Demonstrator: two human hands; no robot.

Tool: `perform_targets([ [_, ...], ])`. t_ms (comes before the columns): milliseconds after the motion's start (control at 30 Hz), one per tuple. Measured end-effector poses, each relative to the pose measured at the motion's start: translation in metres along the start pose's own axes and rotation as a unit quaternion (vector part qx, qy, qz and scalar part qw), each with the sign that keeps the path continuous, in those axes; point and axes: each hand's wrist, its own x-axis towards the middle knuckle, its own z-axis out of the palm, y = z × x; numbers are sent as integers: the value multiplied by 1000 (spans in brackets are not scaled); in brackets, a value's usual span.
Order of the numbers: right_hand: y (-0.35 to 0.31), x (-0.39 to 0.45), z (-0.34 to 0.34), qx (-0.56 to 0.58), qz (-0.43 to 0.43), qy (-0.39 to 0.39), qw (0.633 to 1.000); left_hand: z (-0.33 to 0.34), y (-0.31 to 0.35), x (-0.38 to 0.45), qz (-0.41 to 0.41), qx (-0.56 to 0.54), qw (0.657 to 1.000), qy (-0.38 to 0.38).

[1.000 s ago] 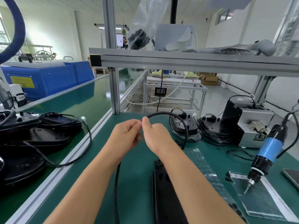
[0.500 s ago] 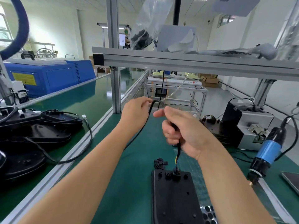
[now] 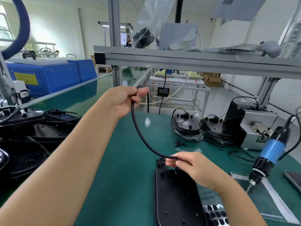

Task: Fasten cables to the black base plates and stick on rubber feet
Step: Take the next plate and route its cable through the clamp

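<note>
Hands now spread apart: left hand [image 3: 125,101] gripping black cable [image 3: 140,136] high, right hand [image 3: 190,167] pinching it low beside base plate [image 3: 177,201] on tabletop [image 3: 127,176]. I'm judging cable straightened, being readied for fastening.

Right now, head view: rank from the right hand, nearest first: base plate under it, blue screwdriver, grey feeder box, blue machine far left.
From the right hand, which pinches the cable:
1. Black base plate, just below the hand.
2. Blue screwdriver, hanging to its right.
3. Grey feeder box, farther back on the right.
4. Blue machine, far left, beyond the bench.
</note>
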Motion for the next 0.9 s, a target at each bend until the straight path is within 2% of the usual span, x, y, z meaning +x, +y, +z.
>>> perform_targets([
  [100,8,4,13,5,4,87,996,-1,1,13,12,8,999,39],
  [167,8,4,17,-27,-1,108,994,-7,-5,23,13,19,997,76],
  [400,6,0,27,-167,-78,99,978,-54,-37,53,-15,-10,984,176],
  [533,10,-3,29,-161,-67,78,982,-78,-52,53,-45,-2,979,197],
  [633,-1,1,26,-75,-32,102,991,-81,-65,41,-87,4,979,183],
  [733,-26,22,24,47,-20,142,989,-74,-74,20,-127,-3,984,127],
  [800,-49,41,28,168,14,110,980,-68,-80,5,-132,28,988,70],
  [900,-79,67,41,318,104,22,942,-62,-92,-10,-115,116,986,15],
])
